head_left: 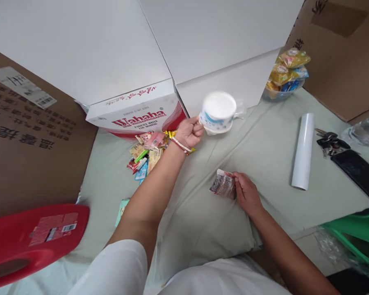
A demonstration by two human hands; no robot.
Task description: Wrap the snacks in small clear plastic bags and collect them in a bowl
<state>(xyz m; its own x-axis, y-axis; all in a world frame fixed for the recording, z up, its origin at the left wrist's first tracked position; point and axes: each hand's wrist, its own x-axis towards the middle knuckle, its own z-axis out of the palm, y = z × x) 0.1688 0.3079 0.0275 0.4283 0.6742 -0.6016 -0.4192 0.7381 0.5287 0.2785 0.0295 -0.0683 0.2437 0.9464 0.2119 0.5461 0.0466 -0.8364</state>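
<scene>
My left hand (pixel 190 132), a beaded bracelet at its wrist, is closed on the plastic wrap of a stack of white paper bowls (pixel 219 110) with a blue pattern. The bowls are tilted near the white panels at the back, and I cannot tell whether they touch the cloth. Lower and to the right, my right hand (pixel 246 191) pinches the edge of a small snack packet (pixel 224 183) over the pale green cloth (pixel 199 180). Just below my left wrist lies a pile of small wrapped snacks (pixel 150 147), partly hidden by my forearm.
Behind the pile stands a red-and-white Wahaha carton (pixel 141 112). A clear tub of snack bags (pixel 284 88) is at the back right. A white roll (pixel 303 151), keys (pixel 330 143) and a black phone (pixel 356 174) lie rightward. A red jug (pixel 55 235) is at lower left.
</scene>
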